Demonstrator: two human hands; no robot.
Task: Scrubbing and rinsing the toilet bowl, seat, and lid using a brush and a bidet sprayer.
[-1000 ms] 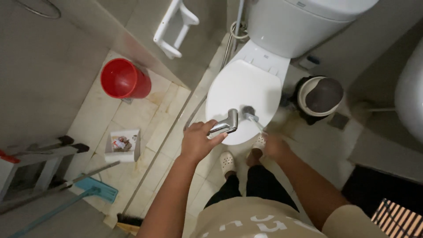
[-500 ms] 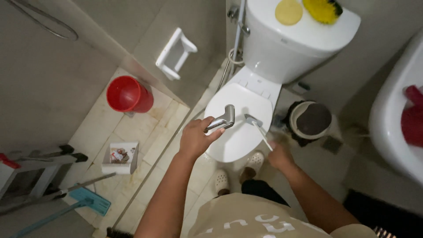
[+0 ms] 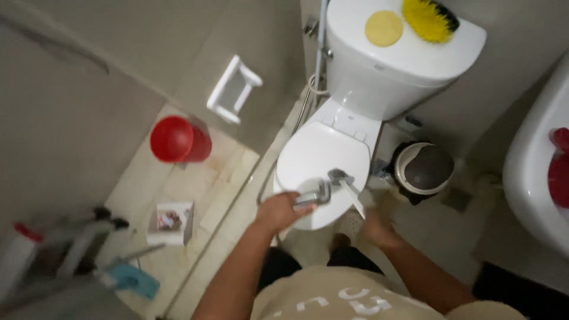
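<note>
Directly below us, our left hand point(image 3: 278, 210) is wrapped around the grip of a chrome bidet sprayer point(image 3: 314, 195), whose nozzle end points to the right and slightly away from us, over the front half of the closed white toilet lid point(image 3: 320, 157). Our right hand point(image 3: 376, 228) sits lower and to the right, just off the lid's near rim, closed around the pale handle of a toilet brush point(image 3: 347, 186); that handle runs up and leftward from the hand, so the grey brush head lands on the lid just beside the sprayer's nozzle. So the two tools meet almost tip to tip on the lid, the sprayer coming in from the left and the brush from the lower right. A hose point(image 3: 305, 106) trails from the wall by the cistern point(image 3: 397, 65) down the toilet's left side. A lidded waste bin point(image 3: 424, 169) stands right of the bowl, a red bucket point(image 3: 178, 139) well off to the left.
</note>
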